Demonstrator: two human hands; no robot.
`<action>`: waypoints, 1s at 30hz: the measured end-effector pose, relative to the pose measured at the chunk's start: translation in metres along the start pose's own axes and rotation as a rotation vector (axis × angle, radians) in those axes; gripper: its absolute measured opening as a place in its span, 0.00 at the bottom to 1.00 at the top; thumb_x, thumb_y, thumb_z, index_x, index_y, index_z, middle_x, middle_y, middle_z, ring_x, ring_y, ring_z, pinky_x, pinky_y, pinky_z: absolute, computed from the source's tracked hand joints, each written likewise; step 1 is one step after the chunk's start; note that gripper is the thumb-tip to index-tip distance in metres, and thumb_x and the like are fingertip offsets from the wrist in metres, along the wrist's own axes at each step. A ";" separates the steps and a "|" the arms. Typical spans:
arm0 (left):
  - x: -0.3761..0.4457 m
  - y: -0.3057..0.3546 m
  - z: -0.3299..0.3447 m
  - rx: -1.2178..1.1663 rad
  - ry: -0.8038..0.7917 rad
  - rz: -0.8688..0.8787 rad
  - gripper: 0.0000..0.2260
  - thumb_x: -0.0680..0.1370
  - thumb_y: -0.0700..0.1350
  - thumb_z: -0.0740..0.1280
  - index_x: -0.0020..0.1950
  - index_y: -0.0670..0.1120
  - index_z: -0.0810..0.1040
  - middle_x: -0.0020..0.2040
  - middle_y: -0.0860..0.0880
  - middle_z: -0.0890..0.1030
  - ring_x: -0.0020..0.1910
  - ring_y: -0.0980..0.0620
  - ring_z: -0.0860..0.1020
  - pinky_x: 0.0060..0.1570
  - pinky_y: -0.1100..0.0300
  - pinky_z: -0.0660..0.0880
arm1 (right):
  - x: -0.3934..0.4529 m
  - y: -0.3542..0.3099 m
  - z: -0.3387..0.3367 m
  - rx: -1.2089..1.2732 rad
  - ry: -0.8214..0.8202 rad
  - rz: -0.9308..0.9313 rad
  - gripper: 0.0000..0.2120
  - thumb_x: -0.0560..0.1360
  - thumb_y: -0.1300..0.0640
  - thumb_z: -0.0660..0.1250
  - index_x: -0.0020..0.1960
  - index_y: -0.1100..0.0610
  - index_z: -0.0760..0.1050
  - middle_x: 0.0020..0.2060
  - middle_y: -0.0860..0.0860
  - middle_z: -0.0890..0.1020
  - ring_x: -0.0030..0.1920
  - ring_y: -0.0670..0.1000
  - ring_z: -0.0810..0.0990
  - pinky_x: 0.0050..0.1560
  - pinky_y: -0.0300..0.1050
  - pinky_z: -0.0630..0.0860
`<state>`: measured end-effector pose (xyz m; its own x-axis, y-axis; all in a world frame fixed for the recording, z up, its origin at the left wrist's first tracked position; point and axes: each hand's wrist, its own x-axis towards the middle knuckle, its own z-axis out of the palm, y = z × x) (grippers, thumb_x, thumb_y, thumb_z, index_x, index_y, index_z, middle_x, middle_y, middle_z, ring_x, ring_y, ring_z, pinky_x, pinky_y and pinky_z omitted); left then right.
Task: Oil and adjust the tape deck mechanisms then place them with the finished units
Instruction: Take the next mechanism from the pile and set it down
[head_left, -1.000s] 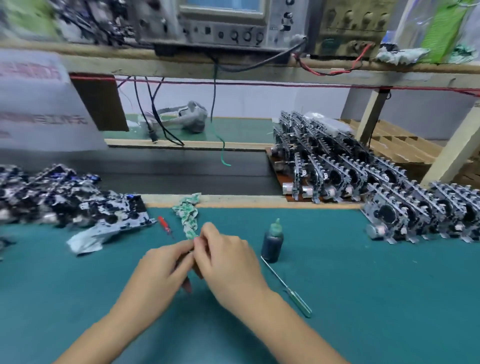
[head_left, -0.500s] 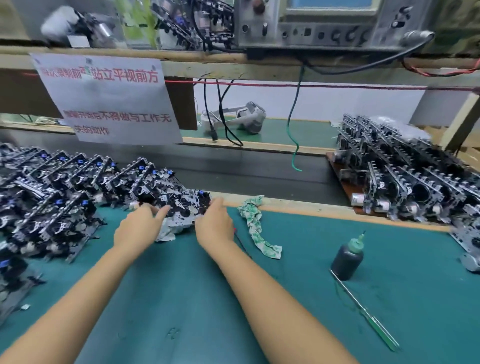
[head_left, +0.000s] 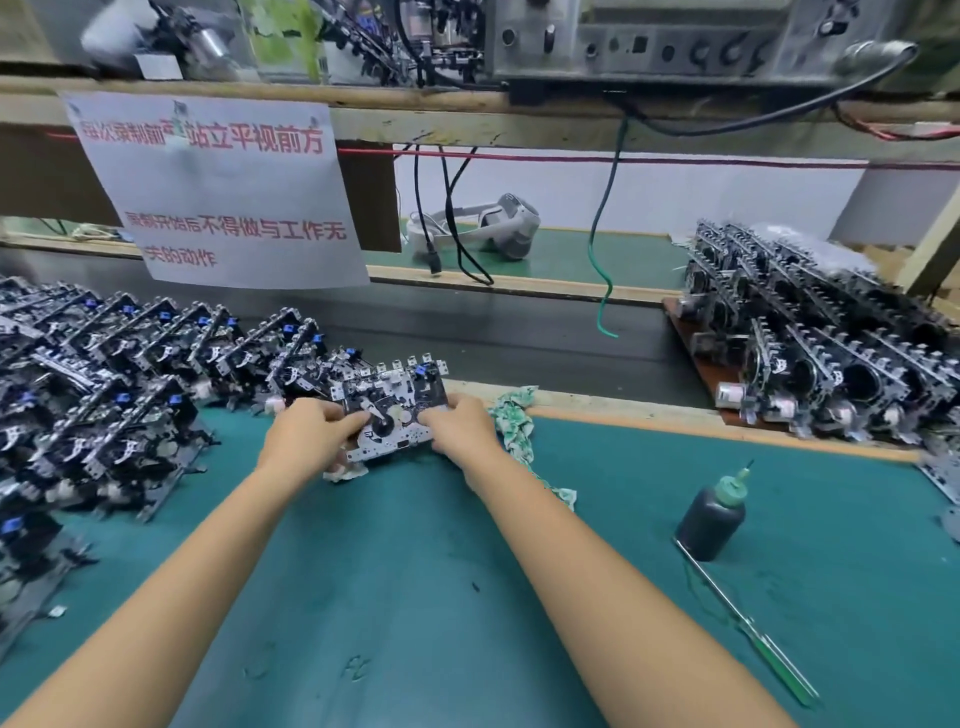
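Observation:
A metal tape deck mechanism (head_left: 390, 410) with a black wheel on its face is tilted up off the green mat, at the right end of the rows of mechanisms (head_left: 114, 395) on the left. My left hand (head_left: 311, 434) grips its left side and my right hand (head_left: 457, 423) grips its right side, fingers curled round the edges. A dark oil bottle (head_left: 710, 517) with a green nozzle stands on the mat at the right. A thin green-handled screwdriver (head_left: 753, 629) lies beside it. Another block of mechanisms (head_left: 810, 343) stands upright on a board at the right.
A green-and-white rag (head_left: 519, 431) lies on the mat just right of my right hand. A white scrap (head_left: 345, 472) sits under the held unit. A paper sign (head_left: 218, 192) hangs from the wooden shelf, with cables (head_left: 452, 218) and a headset (head_left: 493, 226) behind the dark conveyor strip.
Both hands left the middle of the mat, reached left to the rows, and now hold one mechanism lifted and tilted towards me. The view swung left.

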<state>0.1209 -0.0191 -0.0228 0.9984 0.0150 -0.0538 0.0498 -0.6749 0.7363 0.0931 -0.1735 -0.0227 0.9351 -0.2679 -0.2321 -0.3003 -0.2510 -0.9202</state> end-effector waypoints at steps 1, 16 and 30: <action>-0.005 0.000 0.000 0.023 -0.001 0.018 0.12 0.78 0.47 0.67 0.43 0.38 0.80 0.36 0.43 0.83 0.33 0.43 0.82 0.42 0.52 0.80 | -0.005 0.001 -0.006 0.032 -0.010 -0.015 0.11 0.75 0.61 0.63 0.56 0.58 0.77 0.50 0.55 0.80 0.49 0.55 0.78 0.58 0.54 0.76; -0.116 0.010 0.064 -0.055 0.295 1.088 0.15 0.80 0.55 0.59 0.46 0.48 0.82 0.32 0.53 0.82 0.32 0.56 0.76 0.30 0.66 0.71 | -0.121 0.088 -0.142 0.439 -0.064 -0.116 0.17 0.81 0.68 0.54 0.52 0.55 0.80 0.60 0.55 0.79 0.54 0.49 0.81 0.55 0.39 0.78; -0.122 0.008 0.094 0.159 0.009 1.278 0.15 0.72 0.38 0.63 0.52 0.52 0.84 0.50 0.51 0.81 0.50 0.53 0.75 0.43 0.62 0.75 | -0.150 0.135 -0.168 -0.238 0.275 -0.365 0.28 0.68 0.81 0.54 0.50 0.55 0.82 0.47 0.41 0.84 0.50 0.36 0.79 0.54 0.27 0.71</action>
<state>-0.0025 -0.0963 -0.0738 0.3347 -0.6995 0.6315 -0.9401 -0.2936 0.1731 -0.1194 -0.3238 -0.0590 0.9126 -0.3497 0.2118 -0.0278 -0.5698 -0.8213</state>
